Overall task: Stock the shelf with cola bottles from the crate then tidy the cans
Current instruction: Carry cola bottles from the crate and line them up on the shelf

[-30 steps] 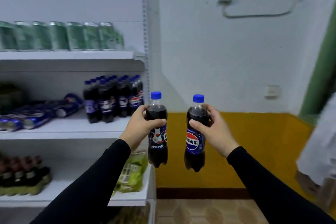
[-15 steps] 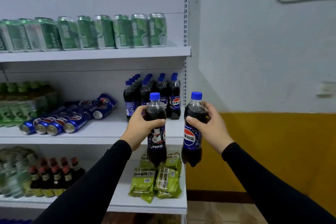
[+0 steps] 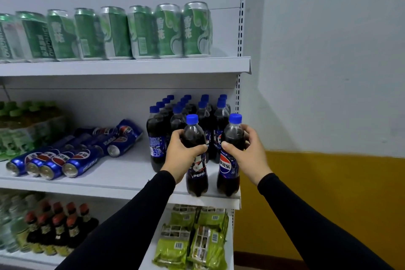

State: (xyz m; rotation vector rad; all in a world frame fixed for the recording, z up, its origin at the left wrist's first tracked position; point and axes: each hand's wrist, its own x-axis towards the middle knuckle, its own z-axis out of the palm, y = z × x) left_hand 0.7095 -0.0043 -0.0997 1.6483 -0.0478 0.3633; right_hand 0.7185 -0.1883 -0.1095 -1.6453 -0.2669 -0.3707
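My left hand grips a blue-capped cola bottle around its shoulder. My right hand grips a second cola bottle the same way. Both bottles are upright at the front right edge of the middle shelf, their bases at about the level of its lip. Just behind them stands a block of several cola bottles. Several blue cola cans lie on their sides on the left half of that shelf.
Green beer cans line the top shelf. Green-capped bottles fill the far left of the middle shelf. The bottom shelf holds dark small bottles and green snack packs. A white and yellow wall is to the right.
My view has swung left toward the shelf unit. Both hands carried their bottles forward to the front right edge of the middle shelf.
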